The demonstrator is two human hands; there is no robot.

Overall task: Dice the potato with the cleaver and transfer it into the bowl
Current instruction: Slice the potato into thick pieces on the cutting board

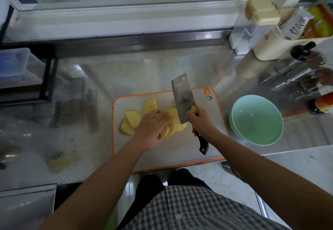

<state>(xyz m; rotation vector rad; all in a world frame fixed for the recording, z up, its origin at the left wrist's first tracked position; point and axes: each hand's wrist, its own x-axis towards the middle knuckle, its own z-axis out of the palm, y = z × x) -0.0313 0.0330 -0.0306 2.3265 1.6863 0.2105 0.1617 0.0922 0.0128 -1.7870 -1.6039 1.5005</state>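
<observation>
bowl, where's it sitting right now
In the head view the mint-green bowl sits on the counter, just right of the orange-edged cutting board, near the right hand gripping the cleaver.

There is only one view, from a wide-angle camera worn on the person's head; it looks forward and steeply down on the desk [144, 67] from quite near. The cutting board [162, 150] and the cleaver [182, 98] lie close to the middle of the frame, the left arm [108, 175] and the right arm [252, 161] enter from the near edge, and the checked shirt [189, 208] fills the near border. The bowl [232, 114] is at the right, the window ledge [126, 19] at the far side, and straight lines bend toward the borders.
</observation>
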